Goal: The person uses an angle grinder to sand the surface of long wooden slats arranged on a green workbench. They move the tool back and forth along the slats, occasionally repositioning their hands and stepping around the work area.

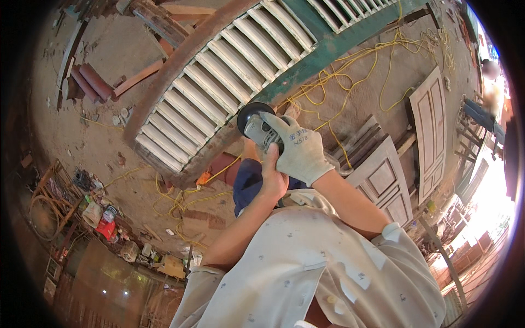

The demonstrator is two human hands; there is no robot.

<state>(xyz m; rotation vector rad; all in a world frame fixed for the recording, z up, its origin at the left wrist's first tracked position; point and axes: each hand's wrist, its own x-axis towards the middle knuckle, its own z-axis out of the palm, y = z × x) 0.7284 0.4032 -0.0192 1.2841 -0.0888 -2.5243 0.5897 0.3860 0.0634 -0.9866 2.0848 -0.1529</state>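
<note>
A louvered wooden shutter (229,60) lies slanted ahead of me, its pale slats set in a frame that is part brown, part green. Over its near edge I hold a grey angle grinder (262,133), whose dark round disc (252,113) is at the frame beside the slat ends. Whether the disc touches the wood I cannot tell. My right hand (299,148), in a whitish work glove, is closed over the grinder's body. From below, my bare left hand (272,174) is wrapped round its rear end, with the fingers partly hidden.
Yellow cord (350,82) runs in loose loops over the dirt floor. Panelled door leaves (383,177) lie to the right by stacked planks (355,145). Clutter with a red container (107,229) is at left. Reddish curved pieces (90,82) lie far left. Another person (492,93) is far right.
</note>
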